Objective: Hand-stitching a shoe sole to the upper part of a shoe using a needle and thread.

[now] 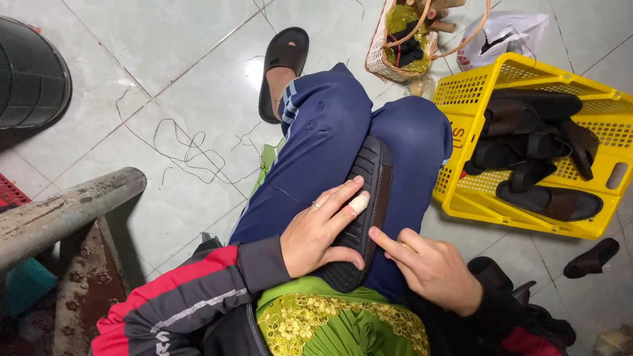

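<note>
A black sandal sole lies tread-up along the person's lap, resting between the two thighs in blue trousers, its far end toward the knees and its near end toward the green embroidered cloth at the waist. The left hand clasps the sole from its left edge, fingers laid across the tread and thumb hooked under the near end; one finger wears a pale bandage and another a ring. The right hand sits just right of the sole, loosely curled, its forefinger stretched out to touch the sole's right rim; whether it pinches anything I cannot tell. Right of the sole, on the tiled floor, stands a yellow plastic crate holding a heap of dark sandals. Beyond the sole, past the knees, a foot in a black slipper rests on the tiles, and a woven basket with a white bag beside it stands further off. Left of the sole, loose thread curls over the floor, and a worn metal bar crosses the near left corner.
</note>
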